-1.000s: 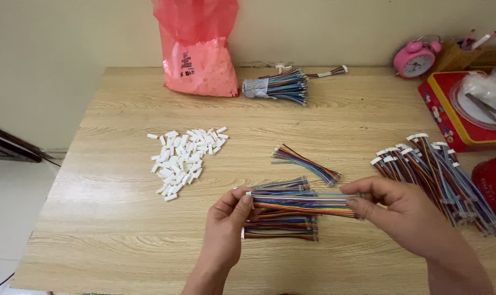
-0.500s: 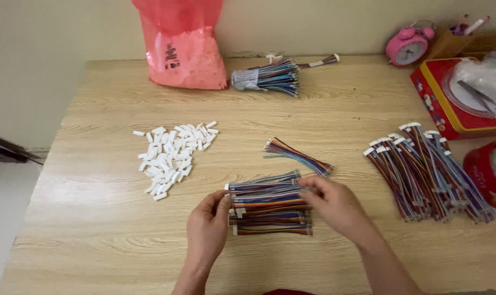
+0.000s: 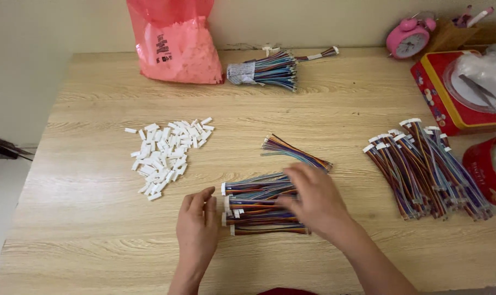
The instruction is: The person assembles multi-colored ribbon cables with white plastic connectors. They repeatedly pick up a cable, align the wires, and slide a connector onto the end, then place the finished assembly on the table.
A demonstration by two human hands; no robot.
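I am watching my right hand (image 3: pixel 313 199) lying flat and open on the wire stack (image 3: pixel 259 207), wires running left to right; my left hand (image 3: pixel 197 226), open, is touching its left ends.

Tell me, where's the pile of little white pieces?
In the head view, the white pieces lie left of centre on the table, above the left hand and below the red bag.

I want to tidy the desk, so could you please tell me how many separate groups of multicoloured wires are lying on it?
4: the taped bundle at the back, a small loose fan mid-table, a stacked pile under the hands, and a large spread on the right.
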